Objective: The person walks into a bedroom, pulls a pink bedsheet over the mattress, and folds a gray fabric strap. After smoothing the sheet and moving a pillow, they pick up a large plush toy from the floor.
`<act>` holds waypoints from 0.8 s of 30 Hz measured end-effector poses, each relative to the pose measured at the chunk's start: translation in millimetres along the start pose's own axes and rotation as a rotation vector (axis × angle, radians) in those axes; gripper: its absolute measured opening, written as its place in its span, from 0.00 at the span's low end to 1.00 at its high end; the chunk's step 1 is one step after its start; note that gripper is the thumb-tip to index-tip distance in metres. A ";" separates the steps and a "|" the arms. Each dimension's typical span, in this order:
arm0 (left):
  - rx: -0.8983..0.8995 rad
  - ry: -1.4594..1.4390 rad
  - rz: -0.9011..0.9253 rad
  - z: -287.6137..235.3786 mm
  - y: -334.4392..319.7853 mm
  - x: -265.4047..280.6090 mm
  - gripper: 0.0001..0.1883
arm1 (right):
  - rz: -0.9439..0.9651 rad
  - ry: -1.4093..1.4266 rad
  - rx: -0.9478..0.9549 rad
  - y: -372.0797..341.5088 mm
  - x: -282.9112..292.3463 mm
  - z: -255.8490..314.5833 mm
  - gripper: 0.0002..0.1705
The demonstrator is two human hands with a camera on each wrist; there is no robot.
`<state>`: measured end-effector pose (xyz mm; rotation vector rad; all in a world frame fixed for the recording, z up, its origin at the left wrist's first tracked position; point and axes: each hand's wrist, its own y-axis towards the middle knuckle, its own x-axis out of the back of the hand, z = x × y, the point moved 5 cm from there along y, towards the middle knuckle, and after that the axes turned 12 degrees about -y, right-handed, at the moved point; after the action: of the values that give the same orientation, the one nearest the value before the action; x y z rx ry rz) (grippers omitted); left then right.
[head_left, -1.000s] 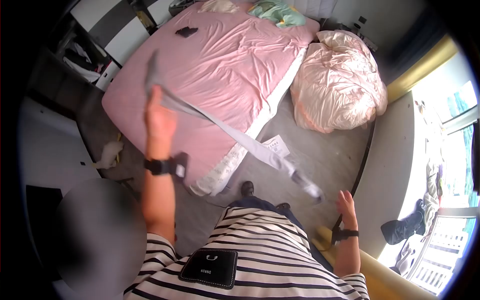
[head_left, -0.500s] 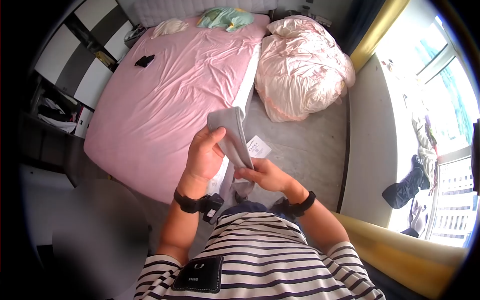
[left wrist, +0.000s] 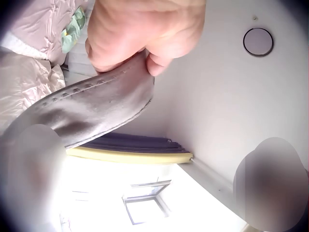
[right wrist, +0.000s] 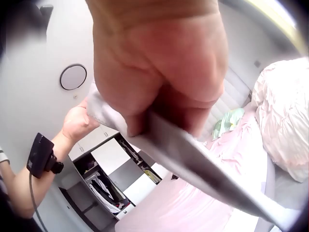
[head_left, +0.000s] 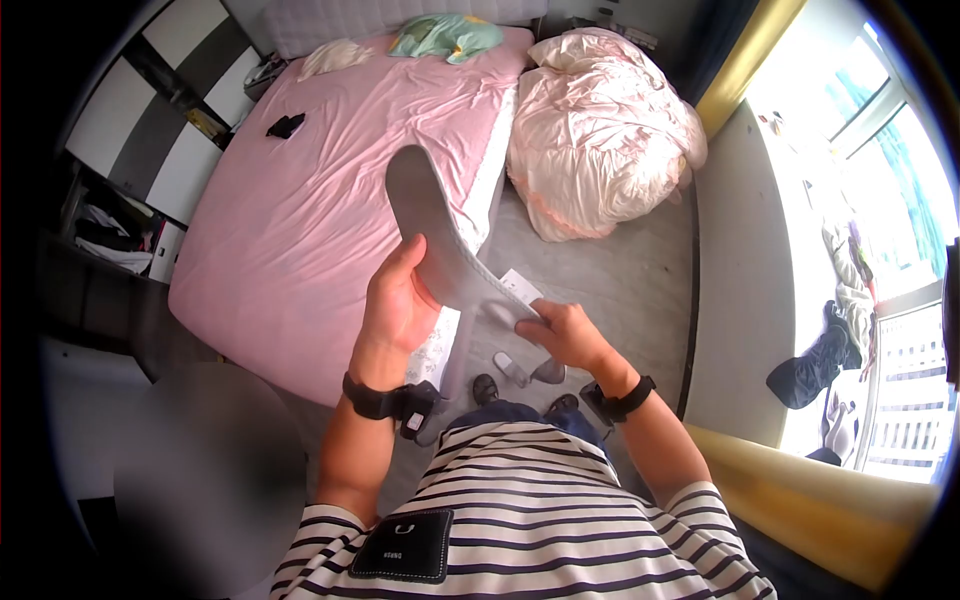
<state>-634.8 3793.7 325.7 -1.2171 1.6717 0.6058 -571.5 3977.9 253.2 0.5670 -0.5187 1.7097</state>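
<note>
A long grey fabric strip (head_left: pixel 430 215) with a stitched edge is held up in front of the striped shirt. My left hand (head_left: pixel 395 300) grips it partway along, the thumb lying over the near face. Its upper end stands up past that thumb and bends over the bed in the head view. Farther down and to the right, my right hand (head_left: pixel 568 333) pinches the strip's edge between thumb and fingers. Seen from the left wrist, the strip (left wrist: pixel 104 99) runs out of the left hand's grasp. In the right wrist view it passes between the fingers, with a length trailing off beyond.
A bed with a pink sheet (head_left: pixel 300 210) lies ahead, with a black item (head_left: pixel 286 126) on it. Beside it a bundled pale pink quilt (head_left: pixel 605 130) sits on the floor. A white paper (head_left: pixel 520 287) and a slipper (head_left: pixel 510 368) lie below my hands. Windowsill clothes (head_left: pixel 815 360) are at right.
The left hand came down and inward from over the bed, and the right hand came in and took hold of the strip. Since then, the hands have moved slightly apart, with more strip spread between them.
</note>
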 end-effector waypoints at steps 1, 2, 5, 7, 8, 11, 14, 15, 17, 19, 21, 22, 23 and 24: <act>0.066 0.009 0.007 6.1 -2.8 0.1 0.15 | -0.080 -0.058 0.038 0.4 4.0 -2.0 0.09; 0.134 0.018 0.014 13.8 -7.5 0.5 0.16 | -0.161 -0.091 0.091 3.7 8.1 -2.3 0.08; 0.354 0.086 0.128 40.8 -29.4 0.3 0.16 | -0.369 -0.225 0.147 2.6 31.2 -4.5 0.10; 0.506 0.142 0.242 58.6 -45.0 -2.3 0.15 | -0.439 -0.273 0.177 4.0 44.7 -5.2 0.14; 0.519 0.178 0.180 65.9 -50.0 1.6 0.14 | -0.471 -0.306 0.195 3.7 52.2 -4.6 0.14; 0.606 0.275 0.031 85.5 -57.2 9.0 0.14 | -0.600 -0.342 0.299 -2.5 60.4 0.7 0.13; 0.772 0.433 -0.083 95.9 -60.4 25.8 0.14 | -0.648 -0.377 0.281 -11.3 59.5 6.7 0.15; 0.821 0.474 -0.091 99.1 -61.0 34.1 0.14 | -0.671 -0.423 0.300 -15.3 60.1 7.9 0.14; 0.834 0.461 -0.111 110.6 -64.4 47.2 0.14 | -0.613 -0.444 0.275 -17.9 55.5 8.1 0.14; 0.887 0.560 -0.067 114.7 -69.5 47.5 0.14 | -0.655 -0.401 0.392 -25.4 59.6 12.3 0.12; 0.920 0.446 0.005 128.9 -71.1 36.4 0.14 | -0.731 -0.307 0.422 -30.3 63.4 10.7 0.12; 0.950 0.435 0.012 129.8 -69.4 41.1 0.15 | -0.706 -0.276 0.372 -30.8 61.0 4.3 0.12; 0.942 0.432 0.009 131.9 -69.5 30.2 0.15 | -0.679 -0.240 0.323 -32.1 56.8 -5.9 0.12; 0.979 0.416 0.023 134.2 -68.1 34.8 0.15 | -0.648 -0.198 0.277 -33.2 51.6 -15.0 0.12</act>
<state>-520.7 3860.8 246.2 -0.6025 1.9415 -0.4806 -549.7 4033.0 274.9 0.9900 -0.1953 1.1129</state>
